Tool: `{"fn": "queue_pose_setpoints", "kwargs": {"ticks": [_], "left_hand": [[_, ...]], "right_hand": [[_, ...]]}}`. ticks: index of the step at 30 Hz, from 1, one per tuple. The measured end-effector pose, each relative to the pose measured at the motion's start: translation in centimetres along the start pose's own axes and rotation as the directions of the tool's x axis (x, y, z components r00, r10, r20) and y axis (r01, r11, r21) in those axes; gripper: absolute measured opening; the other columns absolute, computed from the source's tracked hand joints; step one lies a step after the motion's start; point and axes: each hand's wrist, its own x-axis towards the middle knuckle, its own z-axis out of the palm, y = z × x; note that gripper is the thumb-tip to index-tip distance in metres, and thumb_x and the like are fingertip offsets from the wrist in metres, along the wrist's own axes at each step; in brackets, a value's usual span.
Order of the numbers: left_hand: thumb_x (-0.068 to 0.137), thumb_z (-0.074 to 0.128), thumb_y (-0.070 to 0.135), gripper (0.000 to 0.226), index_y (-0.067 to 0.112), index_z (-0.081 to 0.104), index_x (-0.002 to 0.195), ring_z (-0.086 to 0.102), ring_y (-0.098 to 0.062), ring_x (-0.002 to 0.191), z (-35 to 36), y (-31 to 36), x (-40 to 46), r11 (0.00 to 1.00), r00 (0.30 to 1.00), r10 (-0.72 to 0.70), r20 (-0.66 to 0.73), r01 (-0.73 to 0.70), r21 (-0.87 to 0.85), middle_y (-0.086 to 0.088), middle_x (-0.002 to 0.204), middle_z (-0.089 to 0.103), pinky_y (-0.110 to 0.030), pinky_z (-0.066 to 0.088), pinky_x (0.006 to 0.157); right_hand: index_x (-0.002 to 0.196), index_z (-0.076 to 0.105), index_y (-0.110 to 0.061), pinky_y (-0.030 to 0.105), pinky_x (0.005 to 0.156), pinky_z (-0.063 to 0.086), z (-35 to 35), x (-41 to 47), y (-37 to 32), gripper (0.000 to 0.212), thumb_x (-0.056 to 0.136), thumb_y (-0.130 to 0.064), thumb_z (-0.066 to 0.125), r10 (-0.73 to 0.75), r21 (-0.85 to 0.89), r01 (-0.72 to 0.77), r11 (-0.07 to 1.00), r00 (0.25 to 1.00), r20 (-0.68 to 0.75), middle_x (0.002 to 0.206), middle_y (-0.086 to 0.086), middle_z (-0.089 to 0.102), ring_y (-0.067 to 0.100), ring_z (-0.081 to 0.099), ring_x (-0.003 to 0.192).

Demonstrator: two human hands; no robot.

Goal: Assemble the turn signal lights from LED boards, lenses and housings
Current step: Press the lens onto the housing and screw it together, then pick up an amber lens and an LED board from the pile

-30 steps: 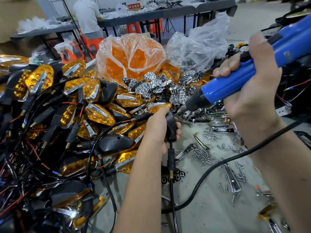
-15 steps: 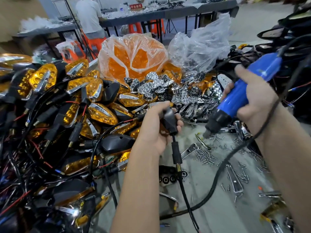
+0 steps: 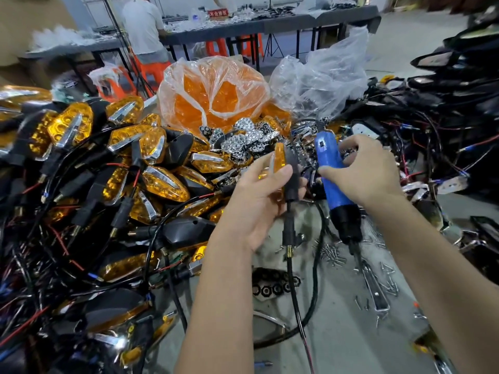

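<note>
The screwdriver bit [image 3: 356,253] is blurred, the right hand [image 3: 361,171] hides the blue handle's middle, and the pile of finished lights [image 3: 81,171] is cut at the left edge

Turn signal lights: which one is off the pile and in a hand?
The turn signal light gripped edge-on by the left hand, stem and wire hanging below; the others lie heaped on the left. The right hand holds the blue electric screwdriver.

Single head-worn wide-angle view, looking forward and down over the worktable [image 3: 337,344]. Both forearms enter from the bottom edge; left hand [image 3: 259,201] and right hand [image 3: 364,171] sit close, near frame centre. Edges bend from lens distortion. Farther off, top of frame takes in a second table [image 3: 283,25] and a seated person [image 3: 143,25].
</note>
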Motion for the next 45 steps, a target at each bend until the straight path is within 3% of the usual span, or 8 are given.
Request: {"fn": "queue_pose_setpoints", "kwargs": {"ticks": [6,12,17,22,29,37,42,45], "left_hand": [[0.079,0.087,0.025,0.055,0.044,0.064,0.125,0.071,-0.022,0.095,0.3,-0.1,-0.2,0.897,0.962,0.224,-0.158,-0.139,0.42,-0.004,0.12,0.07,-0.034,0.057,0.065],[0.08,0.072,-0.006,0.066,0.023,0.059,0.137,0.064,0.003,0.111,0.2,0.9,-0.4,0.694,0.895,0.441,-0.061,-0.297,0.656,0.018,0.123,0.064,-0.017,0.055,0.087],[0.091,0.081,0.032,0.058,0.023,0.049,0.138,0.07,-0.018,0.107,0.1,2.2,-2.5,0.841,0.962,0.063,-0.265,0.092,0.533,-0.001,0.127,0.063,-0.038,0.059,0.091],[0.104,0.063,0.028,0.016,0.014,0.066,0.098,0.052,-0.009,0.043,-1.0,7.5,-5.6,0.856,0.949,0.056,-0.311,0.115,0.504,0.002,0.074,0.075,-0.019,0.039,0.041],[0.099,0.065,0.034,0.028,0.013,0.078,0.088,0.072,-0.02,0.083,-6.9,15.0,-8.7,0.35,0.574,0.619,-0.536,0.409,0.843,-0.001,0.083,0.076,-0.036,0.055,0.077],[0.095,0.068,0.025,0.039,0.022,0.057,0.133,0.047,-0.034,0.128,-8.8,11.7,-7.4,0.428,0.3,0.724,-0.621,0.51,0.746,-0.01,0.132,0.059,-0.037,0.034,0.091],[0.089,0.068,0.023,0.038,0.021,0.054,0.124,0.035,-0.035,0.134,-5.2,11.3,-6.3,0.464,0.202,0.779,-0.594,0.451,0.762,-0.011,0.138,0.047,-0.043,0.031,0.103],[0.088,0.065,0.019,0.02,0.023,0.059,0.107,0.049,-0.027,0.12,-2.1,10.0,-4.9,0.429,0.305,0.826,-0.474,0.206,0.88,-0.004,0.12,0.059,-0.022,0.025,0.092]], "right_hand": [[0.089,0.071,-0.026,0.029,0.068,0.05,-0.6,-2.0,-4.0,0.029,0.089,-0.055,0.072,-0.197,0.347,0.173,0.922,0.98,0.033,0.079,-0.007,0.07,0.008,0.065,0.072],[0.101,0.075,-0.019,0.016,0.048,0.047,0.7,-4.3,-5.9,0.027,0.083,-0.035,0.087,-0.22,0.658,-0.059,0.75,0.917,0.333,0.082,0.0,0.079,0.004,0.068,0.059],[0.094,0.071,-0.008,0.02,0.042,0.041,0.9,-2.7,-9.1,0.017,0.089,-0.021,0.08,-0.173,0.745,-0.06,0.665,0.957,0.231,0.068,0.002,0.07,0.014,0.059,0.054],[0.102,0.06,-0.014,0.018,0.039,0.039,2.2,-0.3,-13.7,0.016,0.097,-0.025,0.069,-0.086,0.844,-0.312,0.435,0.919,0.384,0.078,0.003,0.062,0.01,0.054,0.048],[0.128,0.059,-0.013,0.023,0.047,0.047,6.9,-1.5,-20.7,0.037,0.095,-0.017,0.075,-0.312,0.846,-0.332,0.418,0.822,0.476,0.096,0.006,0.073,0.014,0.065,0.063],[0.156,0.042,-0.033,0.047,0.115,0.045,10.9,-2.7,-22.2,0.071,0.094,-0.043,0.074,-0.464,0.564,0.283,0.776,0.862,0.206,0.153,-0.003,0.051,0.022,0.05,0.139],[0.157,0.044,-0.025,0.036,0.117,0.036,10.3,-3.1,-20.4,0.065,0.098,-0.037,0.069,-0.598,0.518,0.453,0.726,0.788,0.149,0.157,-0.004,0.049,0.016,0.043,0.144],[0.143,0.058,-0.02,0.042,0.107,0.049,9.4,-2.3,-18.0,0.051,0.095,-0.033,0.071,-0.562,0.443,0.464,0.767,0.819,0.114,0.141,0.003,0.058,0.021,0.058,0.124]]}}
